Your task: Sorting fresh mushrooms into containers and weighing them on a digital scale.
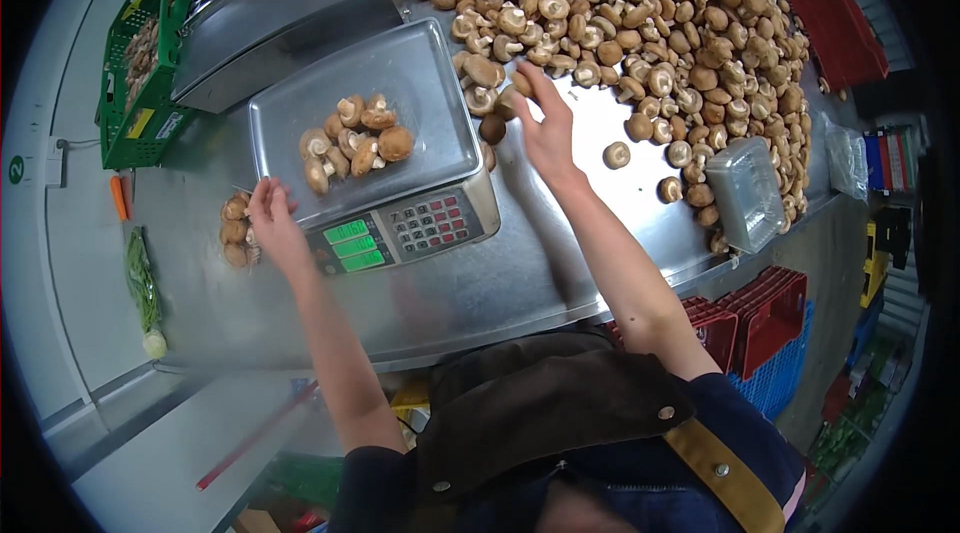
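A steel weighing pan (420,60) sits on a digital scale (397,233) with green lit displays and a keypad. Several shiitake mushrooms (360,135) are grouped on the pan. My left hand (279,225) is at the pan's near left corner, fingers apart and holding nothing visible. Just left of it lies a small cluster of mushrooms (235,233), partly hidden by the hand. Right of the pan, my right hand (551,131) has a mushroom (522,85) between thumb and fingers. More mushrooms (493,129) lie against the pan's right side.
A large mushroom heap (637,15) covers the back right of the steel table (450,300). On its near edge rests a clear plastic tray (746,195). Leftward are a green crate (142,82), an orange-handled knife (118,197) and bundled greens (142,285). Red crates (765,315) stand below.
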Demonstrator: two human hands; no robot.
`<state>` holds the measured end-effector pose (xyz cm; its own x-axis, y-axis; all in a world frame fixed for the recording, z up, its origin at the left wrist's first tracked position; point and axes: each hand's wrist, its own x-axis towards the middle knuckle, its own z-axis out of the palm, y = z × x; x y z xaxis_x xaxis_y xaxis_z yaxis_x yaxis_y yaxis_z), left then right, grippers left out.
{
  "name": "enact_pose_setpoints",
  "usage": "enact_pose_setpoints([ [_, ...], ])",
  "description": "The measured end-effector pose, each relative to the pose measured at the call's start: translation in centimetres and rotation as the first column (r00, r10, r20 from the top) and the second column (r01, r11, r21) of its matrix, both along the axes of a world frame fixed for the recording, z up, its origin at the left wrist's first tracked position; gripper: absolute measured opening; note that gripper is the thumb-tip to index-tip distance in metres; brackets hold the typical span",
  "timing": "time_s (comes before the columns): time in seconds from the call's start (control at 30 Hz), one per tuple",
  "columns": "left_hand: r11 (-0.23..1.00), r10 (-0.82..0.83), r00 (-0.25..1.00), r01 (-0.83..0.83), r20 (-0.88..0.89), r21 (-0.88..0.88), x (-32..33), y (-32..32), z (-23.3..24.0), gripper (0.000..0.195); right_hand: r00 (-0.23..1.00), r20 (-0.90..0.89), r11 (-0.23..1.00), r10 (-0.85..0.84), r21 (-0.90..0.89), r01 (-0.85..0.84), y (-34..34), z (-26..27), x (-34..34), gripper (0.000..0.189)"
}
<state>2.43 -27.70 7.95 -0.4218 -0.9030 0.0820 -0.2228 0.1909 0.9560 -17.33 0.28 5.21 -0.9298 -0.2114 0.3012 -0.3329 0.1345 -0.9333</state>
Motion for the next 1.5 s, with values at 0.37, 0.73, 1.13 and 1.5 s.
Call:
enact_pose_setpoints([
  [0.37, 0.886, -0.288, 0.937, 0.182, 0.198, 0.427, -0.9, 0.7, 1.2, 0.021, 0.681, -0.403, 0.738, 0.612, 0.600, -0.308, -11.9, 4.2, 3.5, 0.053],
  [0.73, 0.920, -0.123, 0.932, 0.236, -0.340, 0.313, -5.6, -4.8, 2.0, 0.015, 0.951, -0.297, 0.710, -0.082, 0.653, 0.265, 17.8, 2.9, -1.6, 0.046],
  [1.13, 0.768, -0.098, 0.840, 0.405, -0.534, 0.496, -19.8, -10.7, 1.5, 0.033, 0.913, -0.115, 0.271, -0.391, 0.934, 0.233, 37.4, 3.3, 6.2, 0.038],
  [1.5, 0.748, -0.540, 0.803, 0.595, -0.253, 0.294, -13.2, 6.4, 3.2, 0.030, 0.904, -0.092, 0.521, -0.417, 0.791, 0.321, 38.3, 3.9, 5.6, 0.036],
])
